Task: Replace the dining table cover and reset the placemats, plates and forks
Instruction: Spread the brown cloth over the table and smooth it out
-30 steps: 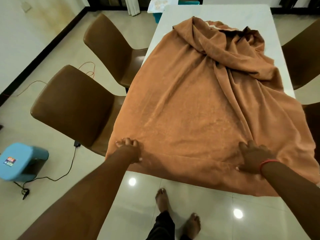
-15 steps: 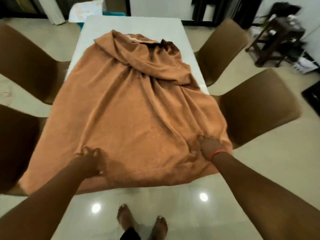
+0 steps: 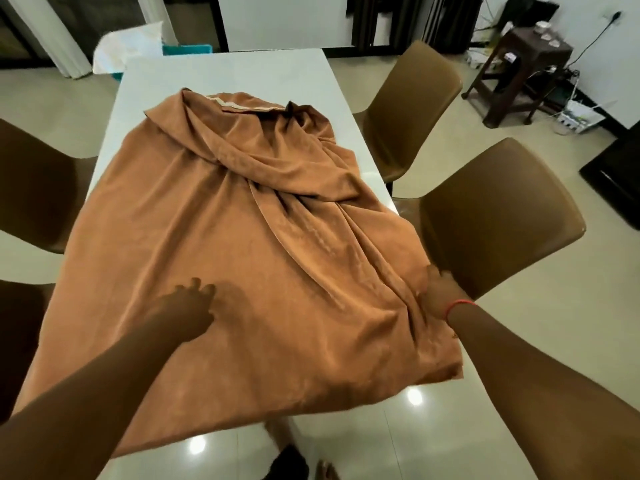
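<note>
An orange-brown table cover [image 3: 214, 237] lies bunched on the white dining table [image 3: 225, 74], with its far end folded back in heavy creases and its near edge hanging toward me. My left hand [image 3: 194, 306] rests on the cover's near middle, fingers loosely spread. At the cover's right edge, beside a chair, my right hand [image 3: 438, 296], with a red band at the wrist, grips gathered folds. No placemats, plates or forks are in view.
Two brown chairs [image 3: 502, 216] [image 3: 412, 98] stand along the table's right side and two more [image 3: 31, 181] on the left. A dark wooden stool [image 3: 519, 74] with cables stands at the back right. My bare feet [image 3: 322, 471] are on the tiled floor.
My right hand slid to the cover's right edge and gathered folds there. My left hand moved toward the middle of the cover. The view swung to the right.
</note>
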